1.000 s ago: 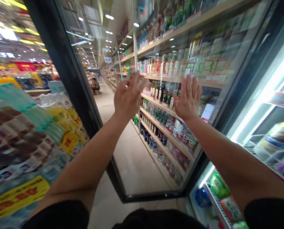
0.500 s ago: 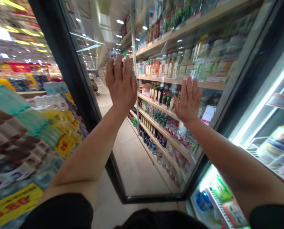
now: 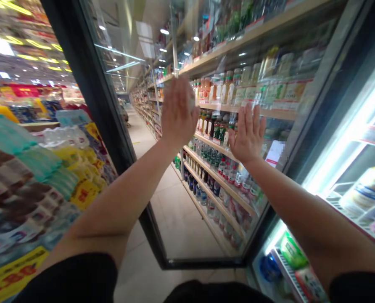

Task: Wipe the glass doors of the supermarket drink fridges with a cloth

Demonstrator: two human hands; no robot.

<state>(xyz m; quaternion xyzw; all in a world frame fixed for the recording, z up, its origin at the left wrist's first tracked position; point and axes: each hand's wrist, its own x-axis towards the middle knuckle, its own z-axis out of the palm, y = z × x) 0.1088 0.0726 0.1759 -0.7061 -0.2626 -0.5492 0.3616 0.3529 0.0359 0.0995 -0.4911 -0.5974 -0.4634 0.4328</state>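
A tall glass fridge door [image 3: 187,227] with a black frame stands swung open in front of me. My left hand [image 3: 177,110] is pressed against the glass at head height, fingers together. A pale scrap like a cloth shows at its edge, slightly blurred. My right hand [image 3: 248,135] lies flat on the same pane a little lower and to the right, fingers spread and nothing in it. Both my arms are stretched forward in short black sleeves.
The lit fridge interior [image 3: 360,198] with wire shelves and packaged goods is at the right. Through the glass runs a long aisle with shelves of bottles [image 3: 220,168]. Stacked packs of goods [image 3: 36,176] with yellow labels fill the left. A person sits far down the aisle.
My left hand has moved across the glass, first up and left, then back to the right near the other hand. My right hand has stayed in place on the pane.
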